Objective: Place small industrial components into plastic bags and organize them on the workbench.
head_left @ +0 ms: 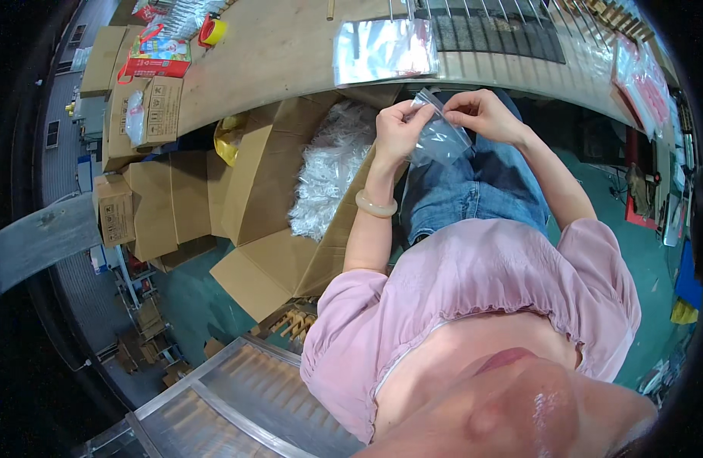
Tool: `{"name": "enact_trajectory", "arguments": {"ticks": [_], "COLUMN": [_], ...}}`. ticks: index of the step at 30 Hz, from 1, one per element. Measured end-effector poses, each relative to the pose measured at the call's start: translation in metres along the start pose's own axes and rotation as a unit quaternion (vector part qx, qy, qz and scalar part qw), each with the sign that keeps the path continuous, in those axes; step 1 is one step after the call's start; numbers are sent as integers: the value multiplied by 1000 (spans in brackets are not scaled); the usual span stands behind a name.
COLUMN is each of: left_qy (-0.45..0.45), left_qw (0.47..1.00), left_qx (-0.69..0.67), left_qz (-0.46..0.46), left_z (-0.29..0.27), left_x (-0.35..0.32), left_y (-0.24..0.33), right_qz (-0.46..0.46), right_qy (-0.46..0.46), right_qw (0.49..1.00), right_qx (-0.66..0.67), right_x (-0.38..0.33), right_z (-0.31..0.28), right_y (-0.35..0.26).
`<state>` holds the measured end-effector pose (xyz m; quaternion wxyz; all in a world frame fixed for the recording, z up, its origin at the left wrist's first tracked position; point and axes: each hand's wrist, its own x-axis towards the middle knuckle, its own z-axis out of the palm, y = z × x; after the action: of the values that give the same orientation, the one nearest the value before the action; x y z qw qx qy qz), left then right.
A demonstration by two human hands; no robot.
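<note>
A clear zip-lock bag (441, 139) hangs over my lap, just in front of the table edge. My left hand (401, 128) pinches its upper left side between thumb and fingers. On its upper right, my right hand (481, 114) has thumb and fingertips pressed together at the bag's edge. What lies inside the bag is too faint to make out. Beyond my hands, a stack of clear plastic bags (383, 52) lies flat at the table's near edge. Right of that stack, thin metal rods (489, 11) reach over a dark mat (498, 34).
An open cardboard box (264, 172) beside my left arm holds a heap of clear plastic packets (332, 172). More cartons (157, 202) stand farther left. On the table (275, 53) are a red printed box (159, 57) and a yellow-and-red roll (212, 30); plastic packs (641, 84) lie at right.
</note>
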<state>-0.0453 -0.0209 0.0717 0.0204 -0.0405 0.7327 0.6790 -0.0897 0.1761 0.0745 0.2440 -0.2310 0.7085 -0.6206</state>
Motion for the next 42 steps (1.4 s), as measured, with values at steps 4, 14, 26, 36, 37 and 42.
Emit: {"name": "enact_trajectory", "arguments": {"ticks": [4,14,26,36,37,42], "left_qy": [-22,0,11,207,207,236], "left_qw": [995,995,958,963,963,954], "left_qx": [97,58,-282,72,71,111], "left_qz": [31,78,-40,158,157,149], "left_z": [-5,25,29,38,36,22], "left_x": [1,-17,-11,-11,-10,-6], "left_y": [8,4,-3,-3,-3,-5], "right_qz": [3,83,9,-196,-147,-203], "right_qy": [-18,-18,-21,136,145,106], "right_qw": [998,995,966,898,879,834], "right_qx": [-64,49,259,-369,-430,-503], "right_x": [1,3,4,-10,-12,-15], "right_z": [-5,0,4,8,8,4], "right_y": [0,-4,-6,-11,-11,-11]}}
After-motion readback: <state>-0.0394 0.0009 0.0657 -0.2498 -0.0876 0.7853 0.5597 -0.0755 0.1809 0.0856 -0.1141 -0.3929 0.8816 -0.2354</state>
